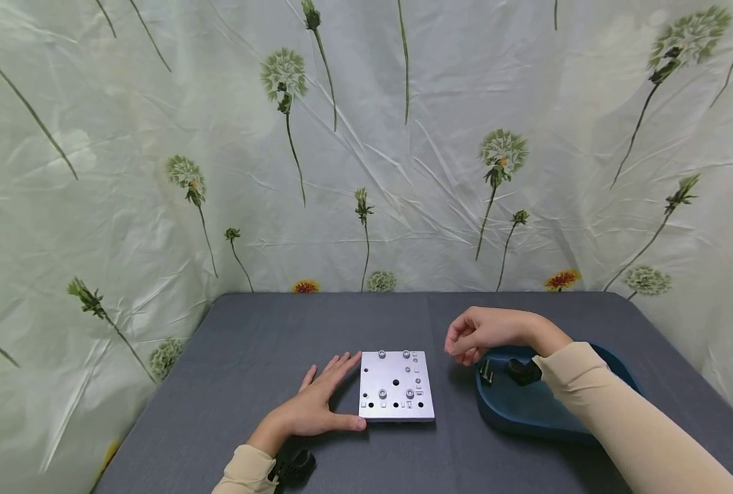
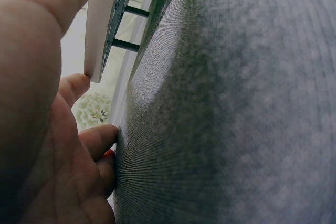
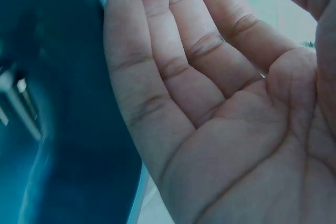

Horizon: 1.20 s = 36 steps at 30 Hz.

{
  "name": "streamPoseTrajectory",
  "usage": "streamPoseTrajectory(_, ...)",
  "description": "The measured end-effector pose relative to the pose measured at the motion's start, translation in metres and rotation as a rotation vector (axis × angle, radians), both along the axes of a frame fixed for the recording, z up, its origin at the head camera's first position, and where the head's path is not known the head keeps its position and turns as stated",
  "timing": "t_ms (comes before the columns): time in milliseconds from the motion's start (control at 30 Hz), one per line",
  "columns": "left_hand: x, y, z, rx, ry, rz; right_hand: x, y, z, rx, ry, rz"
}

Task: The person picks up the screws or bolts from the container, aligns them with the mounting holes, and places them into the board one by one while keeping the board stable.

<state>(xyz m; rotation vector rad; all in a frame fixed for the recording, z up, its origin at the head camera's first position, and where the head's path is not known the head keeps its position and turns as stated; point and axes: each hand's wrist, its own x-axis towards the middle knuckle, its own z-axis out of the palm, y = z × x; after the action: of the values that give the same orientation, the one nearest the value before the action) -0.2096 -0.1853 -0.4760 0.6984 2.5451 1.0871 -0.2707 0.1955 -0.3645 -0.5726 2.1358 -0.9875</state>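
Grey cloth table, dandelion-print backdrop, left hand spread flat, right hand loosely curled.

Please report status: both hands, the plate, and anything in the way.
Left hand flat beside metal plate, thumb on its edge. Right hand empty, loosely curled above blue tray. Nothing between them.

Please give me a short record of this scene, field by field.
Surface: grey table
Plate: metal plate with holes and four screws, raised on legs
Left hand: left hand flat on the table, thumb along the plate's near-left edge
Right hand: right hand loosely curled, holding nothing, above the tray's left rim
Tray: blue tray holding screws
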Motion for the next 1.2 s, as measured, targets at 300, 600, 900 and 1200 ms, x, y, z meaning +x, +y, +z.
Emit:
streamPoseTrajectory(300, 0.0, 0.004, 0.003, -0.041, -0.012, 0.0, 0.005, 0.034, -0.006, -0.023, -0.023, -0.048)
streamPoseTrajectory(600, 0.002, 0.007, -0.003, -0.043, -0.029, -0.012, 0.015, 0.057, -0.019, -0.049, -0.068, -0.088)
streamPoseTrajectory(900, 0.0, 0.007, -0.003, -0.041, -0.02, -0.001, 0.02, 0.064, -0.024, -0.005, -0.096, -0.095)
streamPoseTrajectory(1200, 0.001, 0.002, 0.003, -0.005, -0.008, -0.001, 0.021, 0.064, -0.033, 0.03, -0.129, -0.111)
